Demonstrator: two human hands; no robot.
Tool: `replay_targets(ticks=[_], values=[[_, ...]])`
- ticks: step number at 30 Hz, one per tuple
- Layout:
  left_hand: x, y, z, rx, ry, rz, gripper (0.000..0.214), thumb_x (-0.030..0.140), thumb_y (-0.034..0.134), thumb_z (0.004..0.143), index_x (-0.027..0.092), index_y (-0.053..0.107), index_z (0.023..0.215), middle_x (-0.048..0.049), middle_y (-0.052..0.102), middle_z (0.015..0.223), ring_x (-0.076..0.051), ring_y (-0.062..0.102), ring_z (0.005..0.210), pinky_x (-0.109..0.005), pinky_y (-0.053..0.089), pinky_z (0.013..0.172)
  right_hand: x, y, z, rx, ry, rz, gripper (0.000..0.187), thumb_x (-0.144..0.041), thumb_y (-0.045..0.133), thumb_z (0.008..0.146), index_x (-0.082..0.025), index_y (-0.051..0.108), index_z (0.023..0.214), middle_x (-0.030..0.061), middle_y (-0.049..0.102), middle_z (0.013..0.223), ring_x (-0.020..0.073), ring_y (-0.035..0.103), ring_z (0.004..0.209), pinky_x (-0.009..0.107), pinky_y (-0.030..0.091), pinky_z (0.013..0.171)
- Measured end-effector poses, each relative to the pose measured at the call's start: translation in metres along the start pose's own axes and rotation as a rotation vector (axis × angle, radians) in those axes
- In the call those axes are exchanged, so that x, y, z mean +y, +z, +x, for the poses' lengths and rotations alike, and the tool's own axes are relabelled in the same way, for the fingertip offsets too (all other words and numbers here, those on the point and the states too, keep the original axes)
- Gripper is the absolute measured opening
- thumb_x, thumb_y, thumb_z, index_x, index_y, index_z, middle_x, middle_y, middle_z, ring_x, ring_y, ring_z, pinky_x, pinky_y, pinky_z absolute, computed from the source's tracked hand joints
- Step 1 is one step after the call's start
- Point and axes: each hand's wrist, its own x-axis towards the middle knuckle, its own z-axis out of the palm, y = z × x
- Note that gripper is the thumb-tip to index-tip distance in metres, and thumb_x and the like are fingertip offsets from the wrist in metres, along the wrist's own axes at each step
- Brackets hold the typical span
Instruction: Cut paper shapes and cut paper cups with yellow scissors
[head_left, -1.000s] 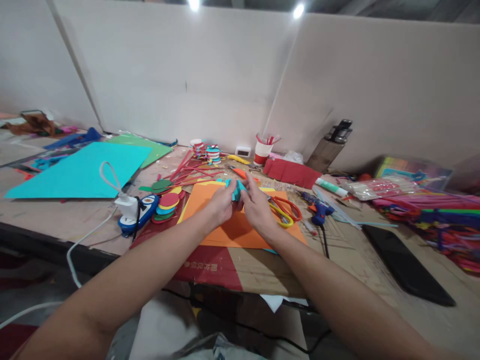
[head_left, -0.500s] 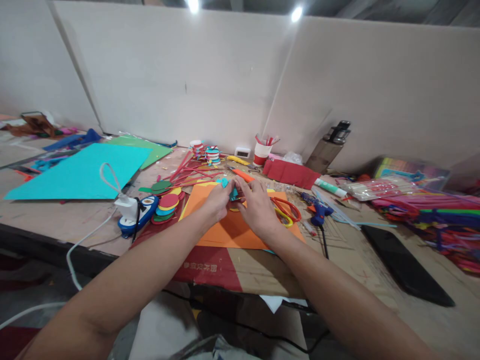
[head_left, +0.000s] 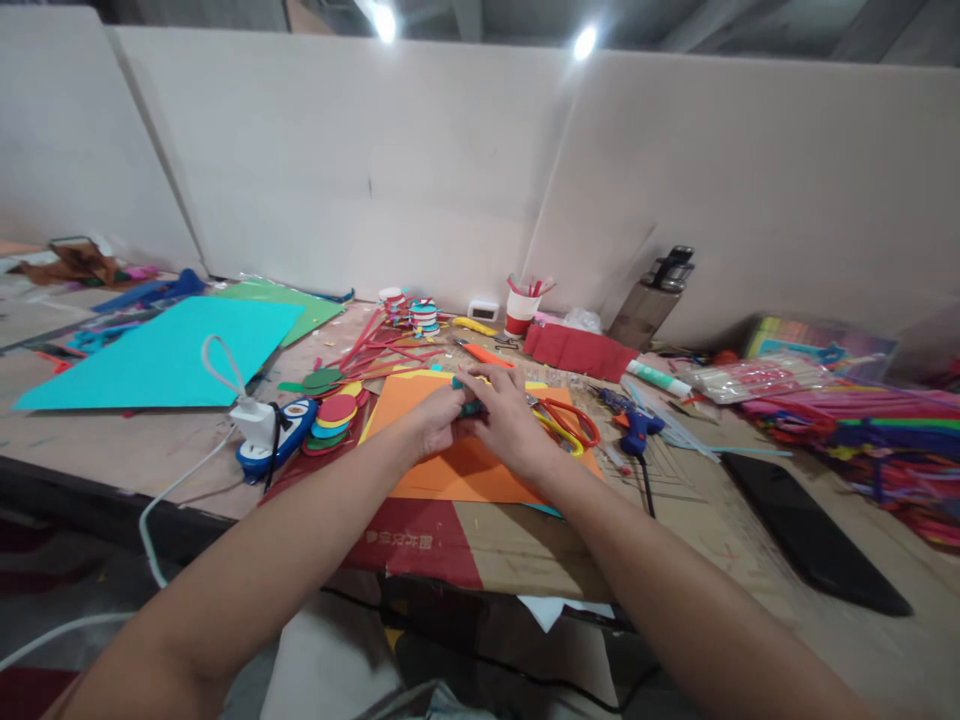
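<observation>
My left hand (head_left: 436, 420) and my right hand (head_left: 508, 418) meet over the orange paper sheet (head_left: 442, 482). Their fingers are closed around a small teal paper piece (head_left: 470, 409), mostly hidden between them. Its exact shape does not show. Scissors with orange and yellow handles (head_left: 574, 415) lie just right of my right hand. Beyond the fingertips rests an orange craft knife (head_left: 486, 354). Left of my left hand is a stack of round paper discs (head_left: 336, 410) in red, yellow, blue and green.
A blue power strip (head_left: 279, 440) with a white plug sits at left, near a large turquoise sheet (head_left: 172, 350). At right are a blue glue gun (head_left: 637, 430), a black phone (head_left: 814, 535) and a bottle (head_left: 651, 300). A paper cup (head_left: 519, 312) stands at the back.
The teal piece showed above my fingers before; now it is lower and more covered by them. My hands stay close together, and the view has shifted slightly.
</observation>
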Motion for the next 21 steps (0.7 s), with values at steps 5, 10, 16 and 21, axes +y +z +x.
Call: replay_targets(ticks=[5,10,16,21], values=[[-0.003,-0.002,0.002,-0.002,0.004,0.055,0.006,0.014,0.056,0.077,0.012,0.062,0.076,-0.0035,0.058,0.061,-0.011,0.052,0.049,-0.021,0.040,0.044,0.002,0.003,-0.002,-0.076,-0.075,0.024,0.081,-0.009,0.066,0.071,-0.020,0.037,0.146,0.0115,0.042,0.145,0.0284,0.037,0.124,0.049,0.033,0.107],[-0.005,-0.001,0.002,-0.081,0.027,0.045,0.012,0.017,0.067,0.073,0.013,0.057,0.069,-0.0011,0.056,0.060,-0.008,0.050,0.050,-0.018,0.037,0.045,0.009,0.007,0.000,-0.020,-0.026,0.081,0.069,-0.004,0.061,0.072,-0.015,0.046,0.139,0.0144,0.054,0.131,0.0264,0.046,0.120,0.045,0.038,0.104],[-0.007,-0.001,0.002,-0.084,0.041,0.052,0.020,0.020,0.070,0.072,0.013,0.054,0.064,-0.0004,0.052,0.057,-0.008,0.047,0.048,-0.019,0.035,0.048,0.008,0.006,0.002,-0.002,0.035,0.164,0.064,-0.006,0.061,0.072,-0.020,0.051,0.134,0.0119,0.057,0.127,0.0255,0.051,0.119,0.045,0.041,0.102],[-0.010,-0.006,0.003,0.001,0.144,0.215,0.014,0.023,0.067,0.075,0.015,0.057,0.070,-0.0005,0.053,0.058,-0.010,0.046,0.052,-0.020,0.034,0.049,0.006,0.001,0.000,-0.041,-0.021,0.220,0.063,-0.013,0.062,0.074,-0.018,0.049,0.136,0.0143,0.054,0.133,0.0261,0.049,0.124,0.047,0.039,0.106]])
